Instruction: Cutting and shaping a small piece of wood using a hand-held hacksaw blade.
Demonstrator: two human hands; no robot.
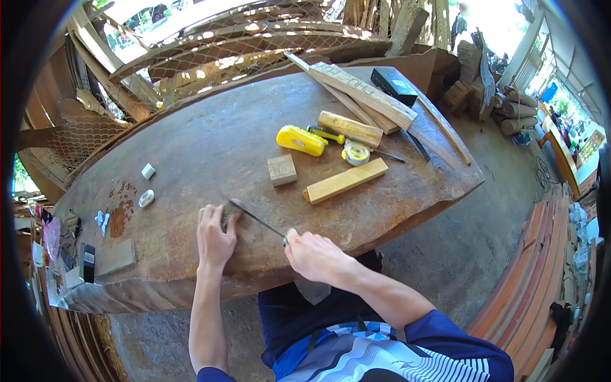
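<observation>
My left hand (215, 237) rests low on the wooden tabletop (191, 146), its fingers and thumb closed around a small grey-brown piece (226, 220) that they mostly cover. In my right hand (318, 256) is a thin, dark, straight metal tool (258, 219), perhaps a file; its handle is hidden in my fist. The tool's far tip reaches up and left, close beside the left thumb. Beyond the hands sit a square wooden block (282, 170) and a squared wooden bar (345, 181).
Farther back lie a yellow oval tool (300, 140), a tape measure (355, 153), a rounded wood piece (350, 129), planks (366, 93) and a black box (393, 86). Leftward are a white cube (148, 170) and a flat wooden piece (118, 257). Reddish boards (531, 280) stack at right.
</observation>
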